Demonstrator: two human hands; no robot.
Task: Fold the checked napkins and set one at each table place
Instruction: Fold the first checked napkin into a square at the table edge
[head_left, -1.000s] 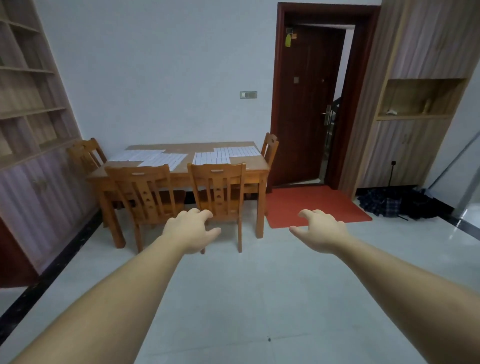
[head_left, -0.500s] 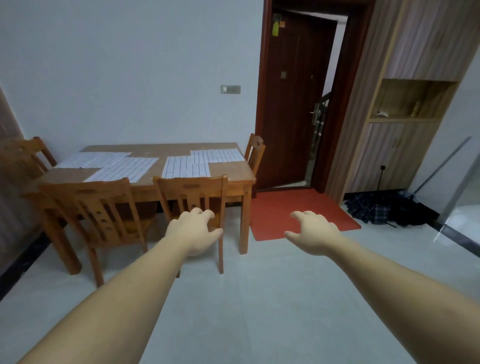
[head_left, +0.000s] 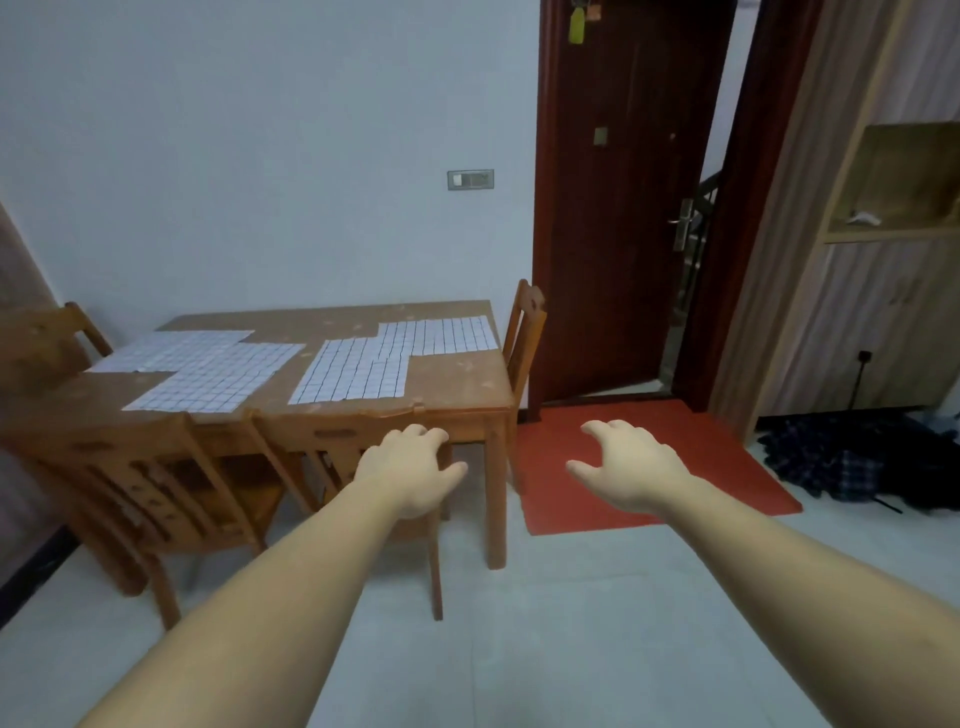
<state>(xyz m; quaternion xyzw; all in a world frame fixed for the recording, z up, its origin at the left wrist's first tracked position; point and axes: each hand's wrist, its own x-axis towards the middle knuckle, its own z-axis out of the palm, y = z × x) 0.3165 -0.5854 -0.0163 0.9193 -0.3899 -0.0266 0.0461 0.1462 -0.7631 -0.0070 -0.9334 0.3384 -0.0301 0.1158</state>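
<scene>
Wooden table (head_left: 457, 382) bears flat checked napkins (head_left: 358, 366).

No writing can be read anywhere. A yellow tag (head_left: 575, 23) hangs at the top of the door (head_left: 613, 234), and a small pale plate (head_left: 601, 136) sits lower on the same door; any print on either is too small and blurred to make out. The switch (head_left: 470, 180) on the wall shows no mark that can be read. The napkins (head_left: 358, 369) on the table (head_left: 457, 384) carry only a grid of dark lines on white, with no letters or numbers to be seen
</scene>
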